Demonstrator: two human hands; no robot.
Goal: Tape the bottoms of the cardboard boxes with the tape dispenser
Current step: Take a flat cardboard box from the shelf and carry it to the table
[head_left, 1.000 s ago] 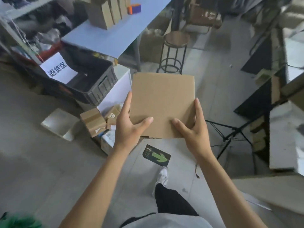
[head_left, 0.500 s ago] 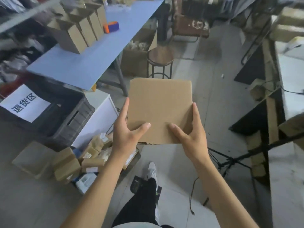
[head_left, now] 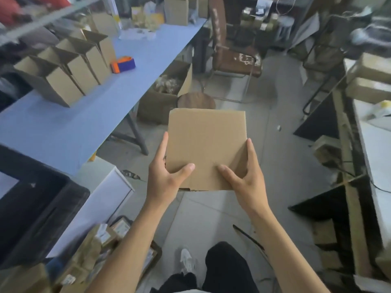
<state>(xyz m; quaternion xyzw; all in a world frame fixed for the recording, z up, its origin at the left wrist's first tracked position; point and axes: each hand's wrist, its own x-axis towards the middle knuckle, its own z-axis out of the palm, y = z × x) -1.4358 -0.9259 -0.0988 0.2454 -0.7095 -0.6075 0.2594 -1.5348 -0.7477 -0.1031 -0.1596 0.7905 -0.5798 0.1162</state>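
A flat box (head_left: 206,148) of plain brown cardboard is held in the air in front of the person, above the grey floor (head_left: 273,157), between the blue table (head_left: 69,125) on the left and a white bench (head_left: 378,157) on the right. Its upper face is smooth and unprinted, with no tape on it; the corners are square and the near edge looks slightly ragged. The left hand (head_left: 166,176) grasps the near left corner, thumb lying across the top face and fingers running up the left edge. The right hand (head_left: 246,176) grasps the near right corner the same way, thumb on top, fingers along the right edge. On the table, near its left edge, a row of boxes (head_left: 67,66) stands upright with flaps open, and just beside the row lies the orange-and-blue dispenser (head_left: 122,64). A brown chair (head_left: 230,49) stands past the table's far end
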